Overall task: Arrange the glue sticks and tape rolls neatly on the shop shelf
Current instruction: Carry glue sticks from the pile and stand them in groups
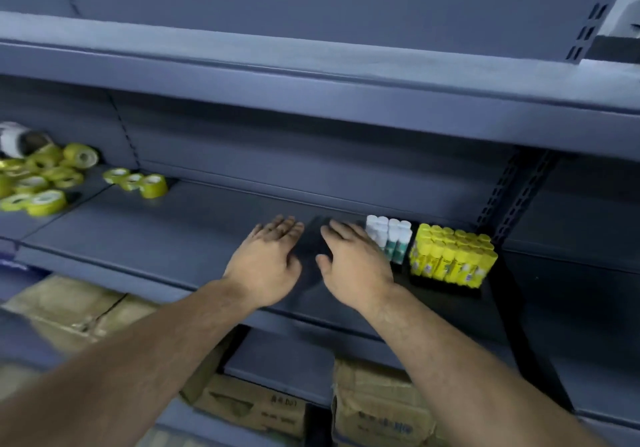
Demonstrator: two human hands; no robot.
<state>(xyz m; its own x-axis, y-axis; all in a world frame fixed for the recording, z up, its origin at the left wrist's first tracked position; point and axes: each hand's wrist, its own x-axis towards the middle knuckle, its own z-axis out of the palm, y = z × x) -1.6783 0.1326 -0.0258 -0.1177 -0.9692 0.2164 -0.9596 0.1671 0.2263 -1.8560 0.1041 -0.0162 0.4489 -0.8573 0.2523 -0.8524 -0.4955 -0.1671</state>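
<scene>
**Shop shelf** (pixel 138 239): middle tier, dark grey metal.

**Glue sticks:** two lots at the right end. The yellow glue sticks (pixel 453 256) stand upright, packed tight in a black tray (pixel 446 287) beside the slotted post. The white glue sticks (pixel 391 235), green-labelled, stand upright just left of them, right beside the right hand.

**Tape rolls:** left end, well apart from the glue. A row of three rolls (pixel 136 182) sits near the back. Further left is a loose heap of rolls (pixel 38 180), some flat and some on edge, with a white roll (pixel 12 140) behind it.

**Hands:** the left hand (pixel 268 266) and right hand (pixel 356 270) are palms down, side by side, low over the bare middle of the shelf. The fingers (pixel 284 227) are straight and slightly apart, clamped on nothing that shows. A dark blurred patch lies between the hands; it cannot be told whether it is a tray or a shadow.

**Below:** cardboard boxes (pixel 377 401) on the lower tier.

**Step in hand, as judged:** squaring up the glue end, with the tape heap not yet sorted.

**Handling notes**
- Push the white glue sticks from low down with flat fingers — they are tall, narrow and likely to topple.
- Close the gap to the black tray and line the fronts up with the shelf edge.
- Then lay the rolls flat in even rows
</scene>
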